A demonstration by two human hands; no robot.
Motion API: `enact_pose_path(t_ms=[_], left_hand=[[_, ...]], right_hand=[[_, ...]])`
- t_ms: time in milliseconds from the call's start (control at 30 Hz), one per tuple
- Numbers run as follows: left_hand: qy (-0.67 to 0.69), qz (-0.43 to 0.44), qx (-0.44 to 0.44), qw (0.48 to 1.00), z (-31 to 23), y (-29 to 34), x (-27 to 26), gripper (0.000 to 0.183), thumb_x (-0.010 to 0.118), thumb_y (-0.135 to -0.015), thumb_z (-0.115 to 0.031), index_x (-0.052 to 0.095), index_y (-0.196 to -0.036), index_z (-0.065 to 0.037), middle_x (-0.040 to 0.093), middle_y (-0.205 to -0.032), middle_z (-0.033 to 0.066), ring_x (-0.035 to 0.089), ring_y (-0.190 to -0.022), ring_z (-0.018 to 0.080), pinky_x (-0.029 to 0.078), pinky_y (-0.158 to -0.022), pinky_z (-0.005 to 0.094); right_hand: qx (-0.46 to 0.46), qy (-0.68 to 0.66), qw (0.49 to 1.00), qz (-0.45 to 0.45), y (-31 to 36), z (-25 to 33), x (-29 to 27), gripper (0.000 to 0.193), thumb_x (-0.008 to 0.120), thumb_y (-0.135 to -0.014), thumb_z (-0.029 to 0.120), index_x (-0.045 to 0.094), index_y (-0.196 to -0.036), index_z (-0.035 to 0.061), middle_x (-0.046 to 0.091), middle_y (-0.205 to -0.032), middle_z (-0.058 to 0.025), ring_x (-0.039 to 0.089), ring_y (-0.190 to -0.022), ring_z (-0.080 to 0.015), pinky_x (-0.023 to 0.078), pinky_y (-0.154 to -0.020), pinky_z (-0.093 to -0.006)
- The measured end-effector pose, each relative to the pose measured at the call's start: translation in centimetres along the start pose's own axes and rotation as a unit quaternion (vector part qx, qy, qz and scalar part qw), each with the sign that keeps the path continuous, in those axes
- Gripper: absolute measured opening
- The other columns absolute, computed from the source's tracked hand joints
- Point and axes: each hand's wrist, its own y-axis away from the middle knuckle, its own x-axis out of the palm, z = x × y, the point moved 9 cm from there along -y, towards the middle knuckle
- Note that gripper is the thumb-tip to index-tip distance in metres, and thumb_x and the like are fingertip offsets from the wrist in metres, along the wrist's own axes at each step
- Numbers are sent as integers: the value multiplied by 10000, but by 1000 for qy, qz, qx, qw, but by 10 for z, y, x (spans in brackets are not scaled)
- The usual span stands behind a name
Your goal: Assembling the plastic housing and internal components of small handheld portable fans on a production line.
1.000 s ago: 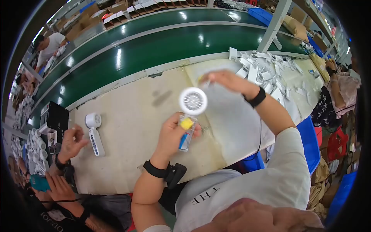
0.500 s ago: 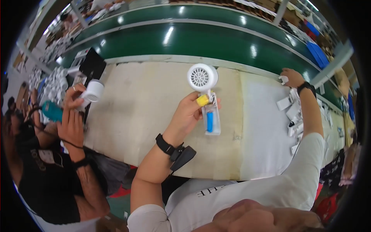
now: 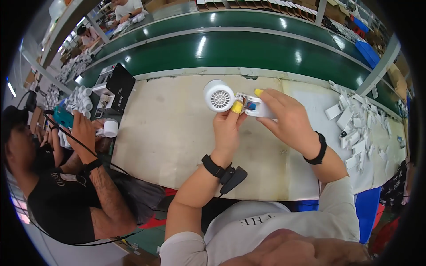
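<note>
A white handheld fan (image 3: 218, 95) with a round slotted grille is held over the middle of the table, its handle pointing right. My left hand (image 3: 227, 133) grips it at the neck, with yellow wrapping on the thumb. My right hand (image 3: 288, 113) is closed on a white plastic handle cover (image 3: 265, 109), which lies against the handle and hides most of it. Between the hands, a bit of blue battery (image 3: 251, 106) shows in the handle's open part. One finger of my right hand also has yellow wrapping.
Several white plastic parts (image 3: 353, 128) lie in a pile on the right of the table (image 3: 177, 142). A green conveyor belt (image 3: 248, 51) runs behind it. To the left, a co-worker holds a teal power tool (image 3: 63, 117) near a black-panelled device (image 3: 123, 88).
My right hand has come from the parts pile to the fan with a white cover. The fan has turned so its handle points right rather than toward me.
</note>
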Motion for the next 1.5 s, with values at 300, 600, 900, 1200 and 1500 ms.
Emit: enact_pose_path(t_ms=[300,600,900,1200,1500], left_hand=[[86,0,34,996,0,6,5,260,531,-892,-123,512,-1124,-6,542,-1135,71,550,-1008,155,483,-852,293],[-14,4,71,997,-18,9,9,271,548,-881,-104,503,-1131,-9,541,-1116,62,530,-1014,148,443,-863,289],[20,75,89,993,-49,9,22,319,568,-866,-139,487,-1153,-26,537,-1142,114,550,-1022,254,454,-887,393],[30,144,129,981,-71,21,26,407,561,-865,-288,474,-1181,-48,540,-1127,90,546,-1002,226,444,-898,365],[-53,63,127,988,-61,4,13,425,564,-870,-283,455,-1196,-34,516,-1160,110,508,-1067,240,421,-927,385]], right_hand=[[1,64,997,-32,-4,12,11,547,708,-655,88,513,-1165,58,560,-1110,-167,552,-998,-326,468,-827,-375],[-20,126,988,-88,-3,27,19,563,711,-654,134,504,-1172,63,564,-1097,-150,547,-1008,-317,457,-856,-369],[232,-420,872,95,21,-37,47,290,648,-801,284,569,-897,22,550,-774,-55,477,-684,-124,404,-619,-264],[-35,-203,977,-55,18,17,6,393,632,-782,410,527,-710,37,506,-573,-119,506,-530,-322,400,-488,-359],[171,-432,885,-7,20,-18,55,415,615,-776,426,589,-795,12,584,-662,-150,570,-605,-303,446,-573,-343]])
